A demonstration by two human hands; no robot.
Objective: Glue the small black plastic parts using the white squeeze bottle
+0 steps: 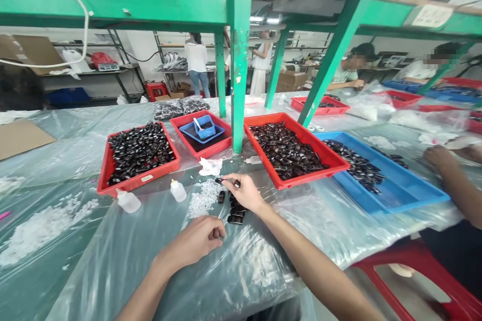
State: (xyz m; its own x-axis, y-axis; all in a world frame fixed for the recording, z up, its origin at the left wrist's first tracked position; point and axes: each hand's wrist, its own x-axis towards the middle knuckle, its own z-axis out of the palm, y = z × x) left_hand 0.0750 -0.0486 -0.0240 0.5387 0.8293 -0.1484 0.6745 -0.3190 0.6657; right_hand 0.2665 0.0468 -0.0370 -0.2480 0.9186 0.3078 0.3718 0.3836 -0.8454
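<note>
My right hand (244,193) reaches over the middle of the table, thumb and fingers pinched on a small black part (219,180). Under and beside it, several black parts (235,219) lie in a short stack, with one loose black part (221,196) to the left. Small translucent white pieces (203,198) are heaped left of that hand. My left hand (203,238) rests on the plastic sheet nearer to me, fingers curled; whatever they hold, if anything, is hidden. A crumpled white tissue (211,166) lies just beyond the heap.
Two small squeeze bottles (178,190) stand left of the heap. Red trays (176,163) (278,183) and a blue tray (410,195) hold black parts. A green post (237,85) rises ahead. A co-worker's hand (442,158) is at right, above a red stool (414,256).
</note>
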